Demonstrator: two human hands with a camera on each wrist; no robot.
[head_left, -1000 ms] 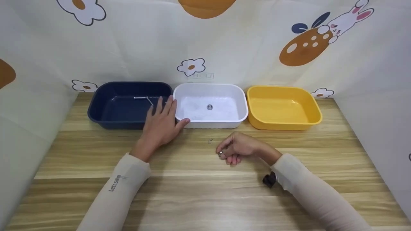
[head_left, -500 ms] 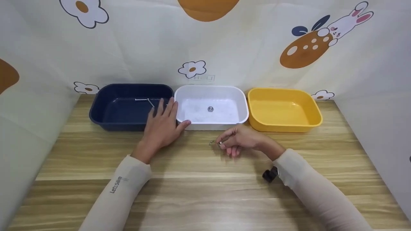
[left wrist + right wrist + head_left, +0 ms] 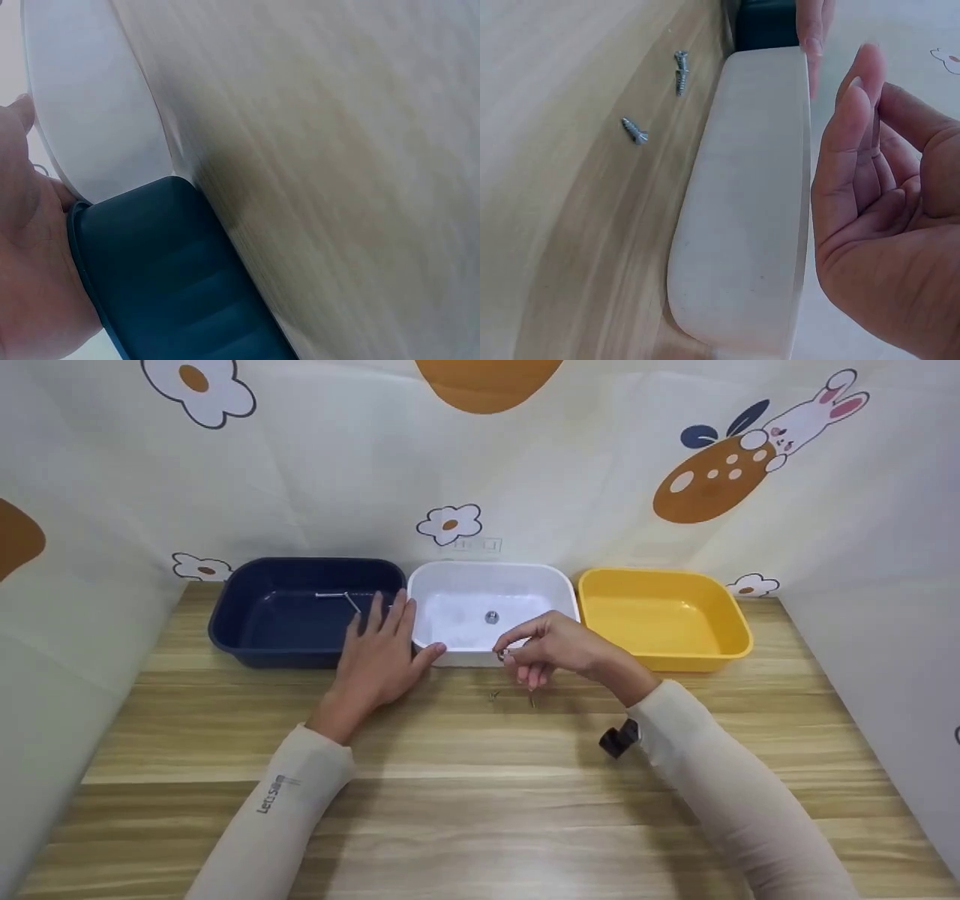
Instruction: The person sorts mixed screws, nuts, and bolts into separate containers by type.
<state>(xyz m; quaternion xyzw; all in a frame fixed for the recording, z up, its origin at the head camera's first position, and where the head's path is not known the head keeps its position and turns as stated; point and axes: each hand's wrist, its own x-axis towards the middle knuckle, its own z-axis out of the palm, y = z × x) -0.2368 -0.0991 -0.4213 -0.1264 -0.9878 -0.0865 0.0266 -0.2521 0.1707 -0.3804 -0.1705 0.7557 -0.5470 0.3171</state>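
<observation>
I count three bins, a blue bin [image 3: 270, 658], a white bin [image 3: 465, 658] and a yellow bin [image 3: 667, 663]; two bolts [image 3: 330, 595] show in the blue, a nut [image 3: 492, 617] in the white, three screws [image 3: 681, 82] on the wood-grain table [image 3: 480, 810]. My right hand [image 3: 555, 646] pinches a small metal piece [image 3: 502, 655] by the white bin's near rim; its axis I can't tell. My left hand [image 3: 377, 651] reaches over the blue bin, fingers extended, thumb at the white rim. Patterned sheeting [image 3: 337, 472] stands behind.

Silver metal screws [image 3: 493, 696] lie mid-frame before a white oblong plastic bin [image 3: 450, 619]; navy oblong bin [image 3: 270, 622] left, yellow oblong bin [image 3: 652, 619] right.
</observation>
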